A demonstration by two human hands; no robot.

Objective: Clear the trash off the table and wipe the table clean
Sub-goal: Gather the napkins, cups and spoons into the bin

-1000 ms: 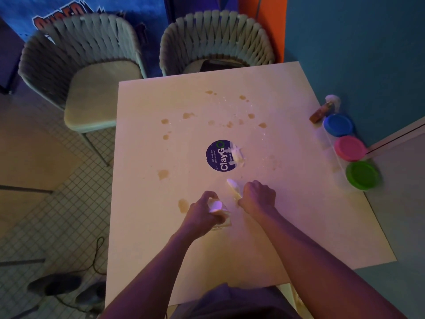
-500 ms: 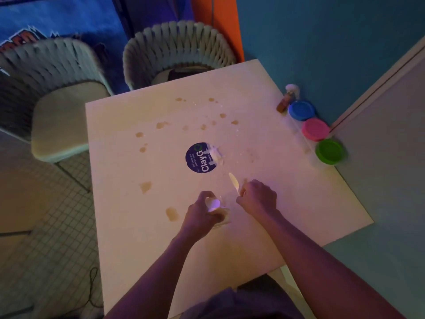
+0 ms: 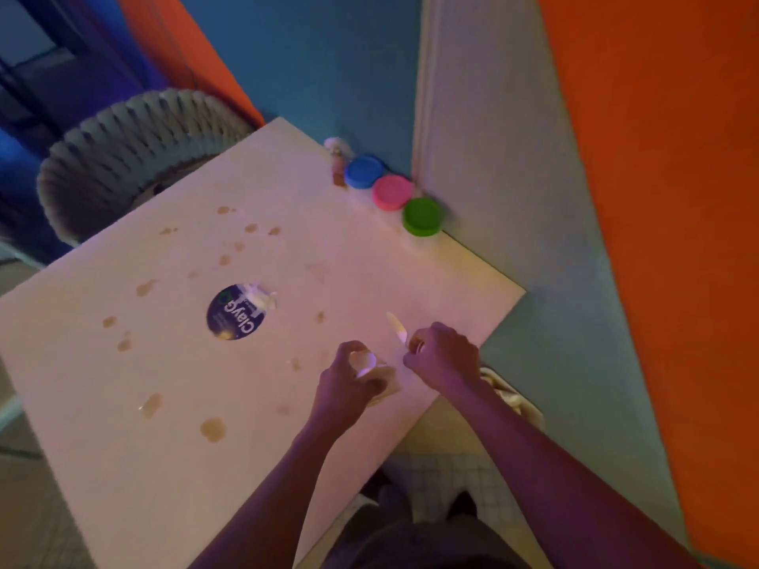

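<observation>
- The left hand [image 3: 349, 381] curls its fingers round a small pale crumpled piece of trash [image 3: 364, 362], gripping it just above the tabletop [image 3: 123, 466] near the 4 o'clock edge.
- The right hand [image 3: 441, 357] is closed in a fist round the handle of a pale plastic utensil [image 3: 395, 324]; its blade-like end sticks out toward 11 o'clock. Whether it is a knife or a spoon cannot be told.
- The two hands sit just beside each other, apart.
- One round dark sticker [image 3: 235, 313] reading "ClayGo" lies near the middle of the tabletop, with one small white crumpled scrap [image 3: 259, 298] touching its 1 o'clock rim.
- Brownish spill stains [image 3: 212, 429] are scattered over the tabletop, more than a dozen, from 12 o'clock round to 7 o'clock.
- Three round lidded tubs stand in a row at the 1 o'clock edge, against the wall: one blue [image 3: 364, 171], one pink [image 3: 392, 192], one green [image 3: 423, 217].
- One small brown bottle [image 3: 338, 160] with a white top stands touching the blue tub.
- One woven chair [image 3: 123, 158] stands beyond the tabletop at 11 o'clock.
- A pale bin [image 3: 530, 408] with light scraps inside shows under the right forearm at 4 o'clock.
</observation>
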